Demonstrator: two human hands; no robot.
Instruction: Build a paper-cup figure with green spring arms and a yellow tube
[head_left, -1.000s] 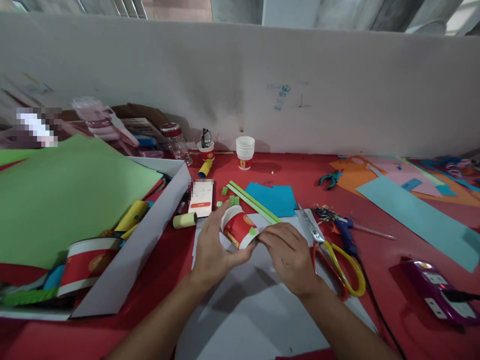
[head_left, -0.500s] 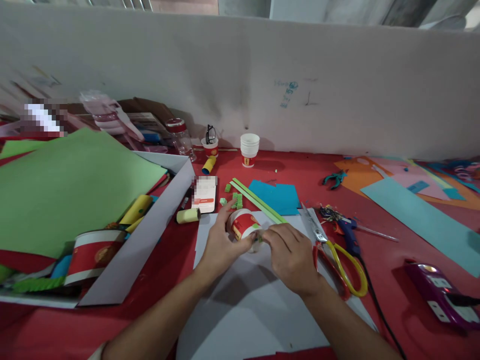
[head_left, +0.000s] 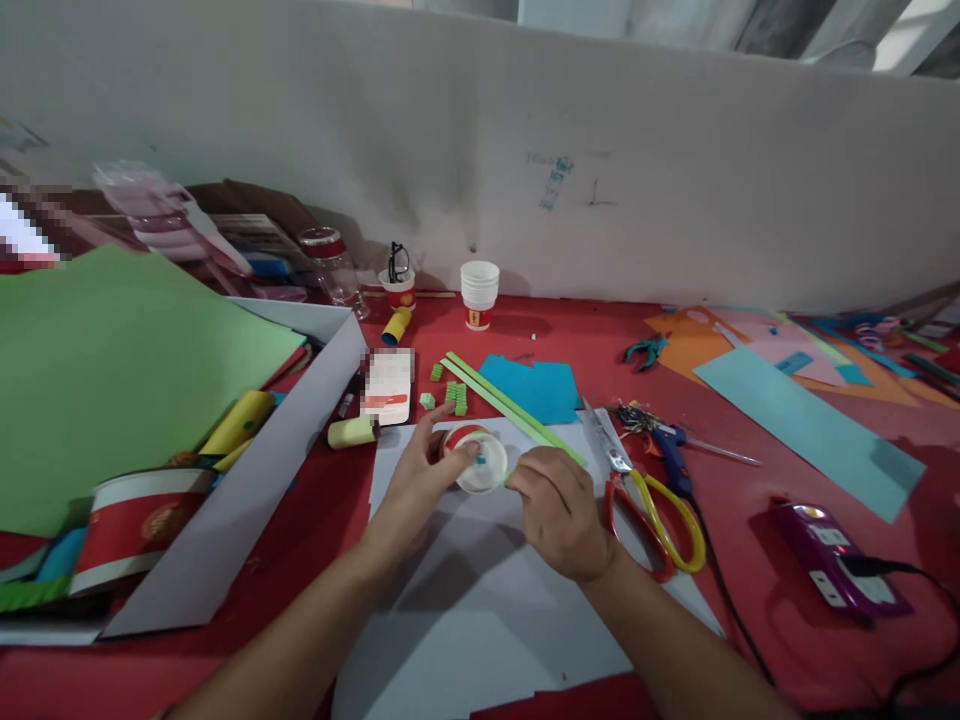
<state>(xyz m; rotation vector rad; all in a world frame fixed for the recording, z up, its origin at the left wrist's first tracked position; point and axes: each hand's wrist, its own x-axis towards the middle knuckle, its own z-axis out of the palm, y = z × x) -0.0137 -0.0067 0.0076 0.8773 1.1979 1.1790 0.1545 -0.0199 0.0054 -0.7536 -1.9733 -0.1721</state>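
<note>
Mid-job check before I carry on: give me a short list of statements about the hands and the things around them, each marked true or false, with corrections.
1. The left hand holds a paper cup. True.
2. The paper cup stands upright with no hand on it. False: it is tilted in the left hand.
3. The scissors lie to the right of the right hand. True.
4. The right hand grips the scissors. False: its fingers are close to the paper cup's edge.
5. The glasses stand in a small cup. True.
6. The small cup is right of the scissors. False: it is to their left.
</note>
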